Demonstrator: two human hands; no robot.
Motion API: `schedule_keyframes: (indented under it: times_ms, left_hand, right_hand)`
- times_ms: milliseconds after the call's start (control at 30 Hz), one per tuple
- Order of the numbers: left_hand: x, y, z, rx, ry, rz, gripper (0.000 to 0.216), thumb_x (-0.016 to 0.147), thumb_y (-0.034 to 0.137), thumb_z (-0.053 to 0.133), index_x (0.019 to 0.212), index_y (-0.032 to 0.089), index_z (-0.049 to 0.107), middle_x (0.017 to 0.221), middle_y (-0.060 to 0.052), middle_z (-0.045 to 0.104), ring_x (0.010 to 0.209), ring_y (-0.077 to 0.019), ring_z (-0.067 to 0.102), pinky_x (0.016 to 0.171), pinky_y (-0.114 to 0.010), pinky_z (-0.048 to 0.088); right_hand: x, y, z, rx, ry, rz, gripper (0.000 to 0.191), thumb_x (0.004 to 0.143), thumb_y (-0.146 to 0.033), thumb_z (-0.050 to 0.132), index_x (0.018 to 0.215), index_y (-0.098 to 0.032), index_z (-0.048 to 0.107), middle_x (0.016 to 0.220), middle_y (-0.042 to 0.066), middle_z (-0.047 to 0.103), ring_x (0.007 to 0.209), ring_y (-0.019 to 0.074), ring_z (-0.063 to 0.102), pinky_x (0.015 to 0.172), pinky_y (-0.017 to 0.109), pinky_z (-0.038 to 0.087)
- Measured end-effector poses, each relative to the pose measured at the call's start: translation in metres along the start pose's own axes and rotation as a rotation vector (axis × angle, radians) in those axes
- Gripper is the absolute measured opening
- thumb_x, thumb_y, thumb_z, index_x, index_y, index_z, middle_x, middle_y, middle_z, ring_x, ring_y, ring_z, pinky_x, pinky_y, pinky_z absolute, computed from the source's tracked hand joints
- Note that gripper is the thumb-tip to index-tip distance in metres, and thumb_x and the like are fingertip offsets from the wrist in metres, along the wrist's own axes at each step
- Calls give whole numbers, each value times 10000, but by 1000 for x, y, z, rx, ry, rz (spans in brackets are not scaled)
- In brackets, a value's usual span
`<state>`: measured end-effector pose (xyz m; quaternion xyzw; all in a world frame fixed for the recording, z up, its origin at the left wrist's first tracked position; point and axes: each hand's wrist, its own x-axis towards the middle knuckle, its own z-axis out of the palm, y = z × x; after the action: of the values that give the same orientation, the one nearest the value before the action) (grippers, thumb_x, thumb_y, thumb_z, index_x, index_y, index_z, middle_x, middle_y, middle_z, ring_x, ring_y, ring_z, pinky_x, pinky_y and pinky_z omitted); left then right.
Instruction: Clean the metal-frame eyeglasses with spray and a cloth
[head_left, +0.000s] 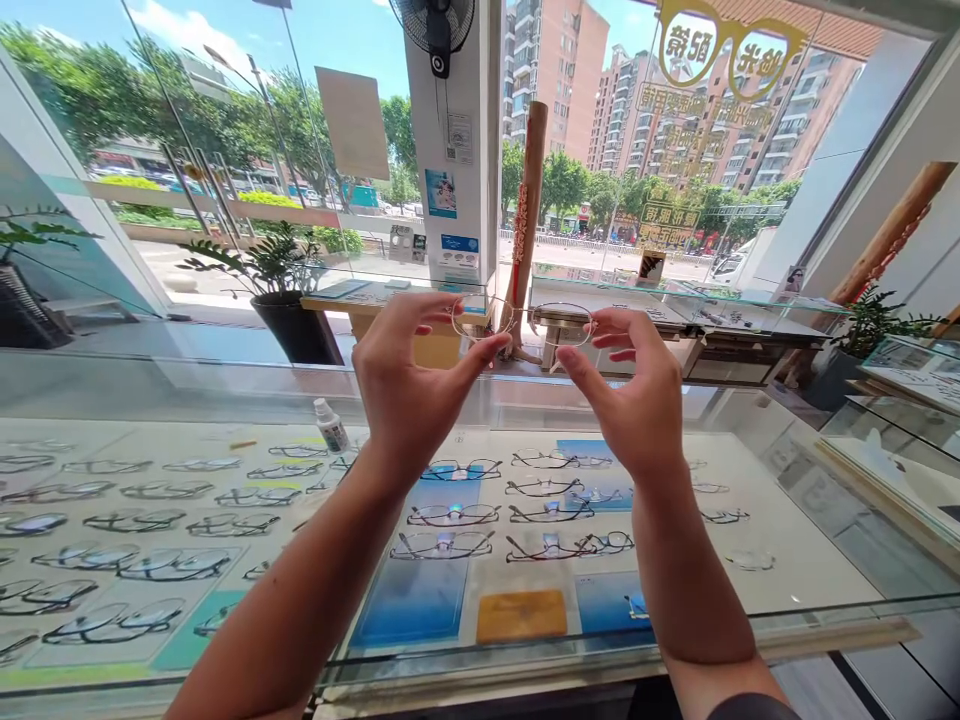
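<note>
A pair of thin-rimmed eyeglasses (564, 341) is held up in front of me, above the glass display case (525, 400). My left hand (420, 365) pinches the left side of the frame between thumb and fingers. On the opposite side, my right hand (626, 385) grips the other rim the same way. Both round lenses are see-through, with the window scene showing behind them. Below my wrists, rows of eyeglasses (454, 514) lie inside the case.
A small white bottle (331, 425) stands near the left forearm. An orange-brown case (522, 615) lies between blue sheets (411, 600) under the glass. Farther off are a potted plant (292, 325), a wooden post (529, 190), a wall fan (435, 25) and another glass counter (637, 300).
</note>
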<state>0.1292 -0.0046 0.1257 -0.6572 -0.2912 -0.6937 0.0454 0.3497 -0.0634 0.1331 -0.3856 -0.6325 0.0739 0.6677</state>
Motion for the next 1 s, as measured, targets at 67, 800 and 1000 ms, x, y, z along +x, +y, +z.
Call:
schedule_keyframes:
  times_ms: [67,800,1000]
  left_hand:
    - [-1,1,1,12,0,6,477,843,489,995,1197,266,765,1137,-48,790,1026,-250,731,981,-416,588]
    - [4,-21,8,-69,-104,-70,460,858,577,962,1194,305,807,1144,-36,826,1003,-220,786,870,-376,646]
    - [3,-23,10,-127,-94,-89,447,847,503,981,1199,294,802,1109,-27,827,1002,-218,788,893,-382,652]
  right_hand:
    - [0,0,0,-72,16,-21,336,930,-507,897,1155,-319,733,1156,50,768,1081,277,689,1022,466,559]
    - [7,10,-7,-212,-60,-8,304,984,-517,791,1160,-290,692,1188,48,818,1134,254,781,901,431,627]
    - [11,18,-10,-113,-108,15,374,941,-556,843,1157,-299,676,1156,40,791,1134,257,772,1056,488,620]
